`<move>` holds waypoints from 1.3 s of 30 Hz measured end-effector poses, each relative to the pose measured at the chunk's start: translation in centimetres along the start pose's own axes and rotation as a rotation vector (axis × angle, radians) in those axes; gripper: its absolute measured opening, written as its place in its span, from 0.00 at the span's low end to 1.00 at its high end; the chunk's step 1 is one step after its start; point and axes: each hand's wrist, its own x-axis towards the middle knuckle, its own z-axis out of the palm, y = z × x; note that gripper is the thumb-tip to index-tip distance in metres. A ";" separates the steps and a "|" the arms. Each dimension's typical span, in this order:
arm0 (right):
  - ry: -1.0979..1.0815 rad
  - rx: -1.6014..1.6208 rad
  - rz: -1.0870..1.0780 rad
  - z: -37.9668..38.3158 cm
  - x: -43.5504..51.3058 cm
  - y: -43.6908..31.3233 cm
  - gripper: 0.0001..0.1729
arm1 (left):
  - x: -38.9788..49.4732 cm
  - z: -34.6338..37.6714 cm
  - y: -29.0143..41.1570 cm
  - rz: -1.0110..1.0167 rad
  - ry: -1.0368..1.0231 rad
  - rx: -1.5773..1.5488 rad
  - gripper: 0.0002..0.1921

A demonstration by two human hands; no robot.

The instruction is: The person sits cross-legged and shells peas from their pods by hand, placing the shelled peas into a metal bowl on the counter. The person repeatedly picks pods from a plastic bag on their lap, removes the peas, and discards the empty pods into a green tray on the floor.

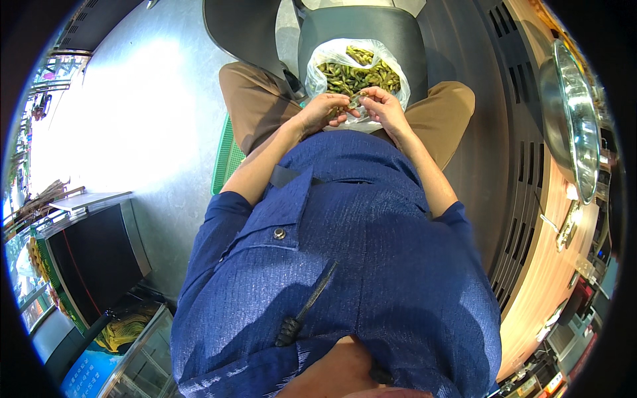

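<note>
A clear plastic bag [402,87] full of green bean pods [338,78], some browned, stands on the seat of a dark chair [358,22] between my knees. Over its near edge, my left hand [323,110] and my right hand [385,107] meet with their fingertips on one small green pod [355,101]. The left thumb and fingers pinch one side of it, and those of the right grip the other. Fingers partly cover the pod, so whether it is split is hard to tell.
A green perforated plastic basket [224,156] sits on the floor by my left leg, mostly hidden. To the right, a large stainless steel bowl [580,124] rests on a wooden counter [527,318]. Another dark chair [241,30] stands ahead on the left. A display case [144,343] is at lower left.
</note>
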 end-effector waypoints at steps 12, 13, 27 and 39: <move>-0.118 -0.235 -0.064 0.8 -0.7 -1.1 0.18 | 0.7 -0.8 -1.2 -0.120 0.010 -0.303 0.19; -0.141 -0.233 -0.054 0.7 -0.8 -1.1 0.19 | 0.8 -1.0 -1.5 -0.107 0.003 -0.309 0.20; 0.047 0.067 -0.068 -0.4 -0.2 -0.8 0.15 | -0.2 -0.3 -0.4 0.046 -0.154 -0.458 0.30; 0.109 -0.150 -0.264 1.2 -0.7 -0.9 0.09 | 0.4 -1.6 -1.1 0.116 -0.144 -0.523 0.27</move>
